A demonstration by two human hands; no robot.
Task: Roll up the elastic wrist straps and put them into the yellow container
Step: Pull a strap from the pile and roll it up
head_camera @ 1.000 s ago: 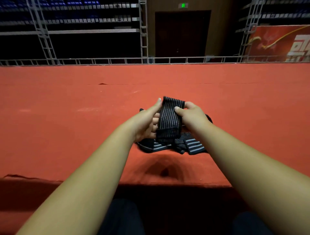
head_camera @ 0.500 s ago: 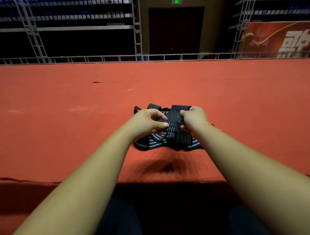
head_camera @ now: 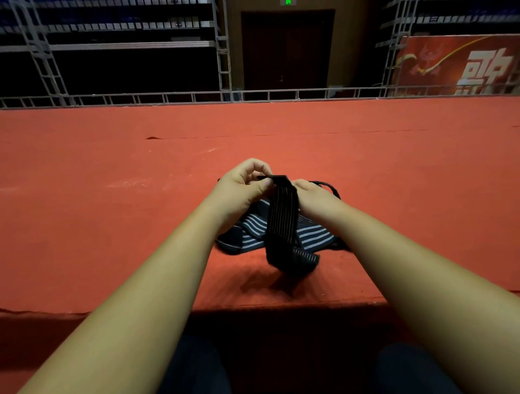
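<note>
Both hands have lifted off the heap since half a second ago, and the strap they had bunched low against it now hangs drawn out lengthwise between them. Left hand [head_camera: 242,188] pinches the top end of the black strap [head_camera: 281,219] between thumb and curled fingers, with the knuckles arched above. Right hand [head_camera: 318,199] is closed against the same top end from the other side, its thumb on the fabric; its fingertips are hidden behind the strap, so how far they wrap cannot be told.

From that grip the thin-striped strap drops straight down in front of the pile of striped straps [head_camera: 250,230], crossing over its middle. Its lower end curls on the near side of the pile, and whether it touches the surface there cannot be told. A shadow lies just nearer than the pile.

A thin black cord [head_camera: 330,187] loops out on the far right side of the pile, just past the right hand. The pile rests on a red carpeted platform [head_camera: 112,197], close to its near edge. Far beyond the pile a metal railing [head_camera: 168,98] runs along the far edge of the platform. Beyond the railing stands a dark door [head_camera: 287,50] under a green sign [head_camera: 287,2], and a red banner [head_camera: 455,64] hangs far off to the pile's right
</note>
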